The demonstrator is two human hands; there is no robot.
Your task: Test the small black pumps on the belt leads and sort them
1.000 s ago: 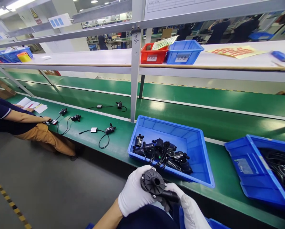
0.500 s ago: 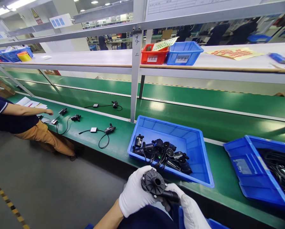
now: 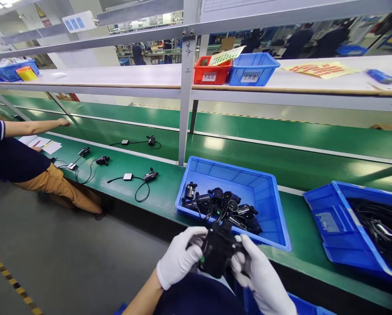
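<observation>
Between my two white-gloved hands, in front of the bench edge, is a black pump [image 3: 216, 250], slightly blurred. My left hand [image 3: 182, 256] grips its left side, thumb and fingers closed on the body. On the other side my right hand [image 3: 252, 269] has its fingers curled round a projecting part of the pump. Just beyond, a blue bin [image 3: 264, 192] on the bench holds several black pumps [image 3: 217, 199] with cables. Part of the held pump's underside is hidden by the gloves.
A tilted blue bin [image 3: 325, 227] of black cables stands at right. Pumps with cables [image 3: 150, 175] lie along the green bench [image 3: 165, 192] at left, near a co-worker [image 3: 19, 151]. A metal post [image 3: 185, 105] rises behind the bin; a shelf above carries a red box [image 3: 211, 72] and blue box [image 3: 253, 70].
The pump has been turned in my hands, so its round ribbed face no longer points at me. The co-worker's arm has lifted and reaches out over the line.
</observation>
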